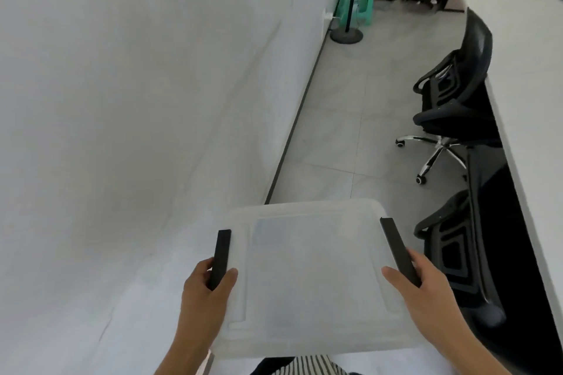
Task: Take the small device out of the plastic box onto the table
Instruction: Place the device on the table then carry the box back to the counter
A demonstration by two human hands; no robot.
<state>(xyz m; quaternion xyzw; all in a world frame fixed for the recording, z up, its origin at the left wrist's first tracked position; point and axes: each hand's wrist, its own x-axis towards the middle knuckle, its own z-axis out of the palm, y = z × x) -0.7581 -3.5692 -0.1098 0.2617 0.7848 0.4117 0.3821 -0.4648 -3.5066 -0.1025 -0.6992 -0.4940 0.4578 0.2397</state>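
We hold the lidded translucent plastic box [307, 274] level, left hand [204, 292] and right hand [426, 286] each wrapped around its black side latches for balance; the device inside cannot be seen.

Plastic box [307, 271] lid frosted, contents hidden; both forearms cut off at bottom edge.

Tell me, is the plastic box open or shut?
Shut: the lid covers the plastic box, with both hands on its black latches.
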